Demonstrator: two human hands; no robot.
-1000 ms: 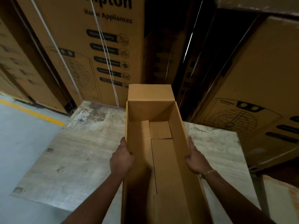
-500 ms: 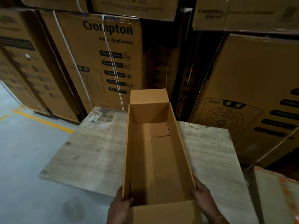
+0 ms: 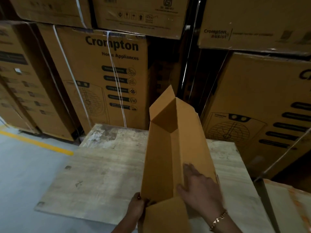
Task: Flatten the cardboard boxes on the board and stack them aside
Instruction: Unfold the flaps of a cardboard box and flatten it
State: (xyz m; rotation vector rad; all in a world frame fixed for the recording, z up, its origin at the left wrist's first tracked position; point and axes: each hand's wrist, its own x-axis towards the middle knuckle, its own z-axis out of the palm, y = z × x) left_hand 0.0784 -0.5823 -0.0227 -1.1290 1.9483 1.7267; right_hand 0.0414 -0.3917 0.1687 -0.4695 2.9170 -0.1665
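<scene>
Beneath the fingers (image 3: 190,168), a worn pale board (image 3: 104,174) lies on grey floor (image 3: 25,167), with a yellow line (image 3: 38,143) to their left and printed cartons (image 3: 104,78) stacked beyond. The long box (image 3: 159,157) slants over the board, skewed. The left hand (image 3: 137,209) grips its near corner, and the right hand (image 3: 200,190) presses its side, fingers straight and spread.

1. I am reading "Crompton" in big dark letters, with "Home Appliances" beneath, on the tall carton (image 3: 101,73) standing behind the board (image 3: 104,165).
2. The dark label strips (image 3: 114,68) below that are blurring past reading.
3. The top right carton (image 3: 252,22) is showing "Crompton Assist".
4. The right carton (image 3: 252,98) is carrying a small "Crompton" above a fan drawing (image 3: 227,132).
5. The top middle carton (image 3: 134,7) is showing handling symbols (image 3: 131,15); its fine print is coming out too small to read.
</scene>
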